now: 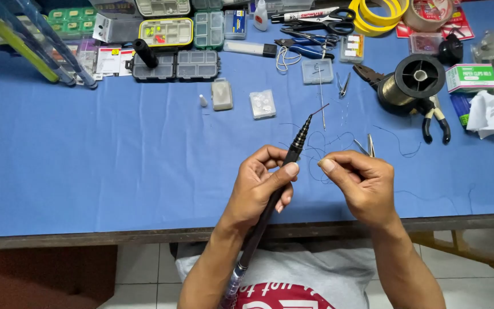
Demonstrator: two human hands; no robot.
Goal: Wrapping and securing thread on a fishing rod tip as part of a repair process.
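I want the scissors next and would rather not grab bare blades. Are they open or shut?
Shut. The black-handled scissors lie flat on the blue table, blades together and handle loops side by side.

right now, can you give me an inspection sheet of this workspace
surface: table with a blue cover, bare in the near left part
job's things: dark telescopic rod pointing away from the person, thin dark line looped near its tip
clutter: compartment boxes, scissors, black line spool, pliers, yellow tape rolls, small white boxes, crumpled tissue along the far and right edges
hands: left hand grips the rod; right hand pinches the line
cables: nothing seen, only loose line on the cover
surroundings: tiled floor below, wooden frame under the right side
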